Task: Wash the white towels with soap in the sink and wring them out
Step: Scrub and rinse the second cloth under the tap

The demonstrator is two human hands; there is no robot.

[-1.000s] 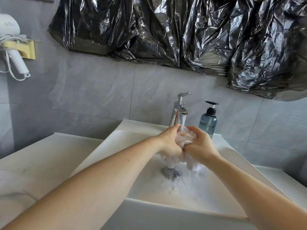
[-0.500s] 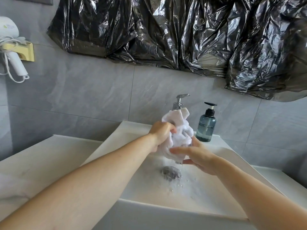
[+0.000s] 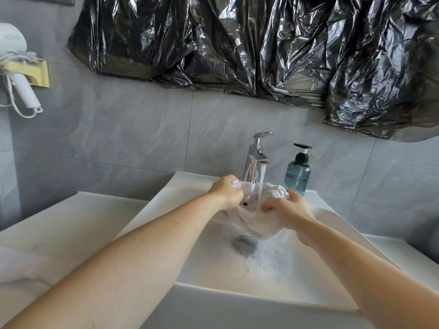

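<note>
Grey tiled wall (image 3: pixel 142 138), black plastic sheeting (image 3: pixel 261 43)

left hand (image 3: pixel 225 194), right hand (image 3: pixel 288 210) — fingers curled, gripping

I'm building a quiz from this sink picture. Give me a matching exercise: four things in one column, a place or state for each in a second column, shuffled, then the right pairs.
Things
1. towel
2. soap bottle
3. hair dryer
4. tap

Places or states
A. hangs in a holder on the wall at far left
B. running, with water streaming down
C. stretched between the left hand and the right hand, over the sink
D. stands on the sink's back ledge, right of the tap

Pairs: 1-C, 2-D, 3-A, 4-B
</note>
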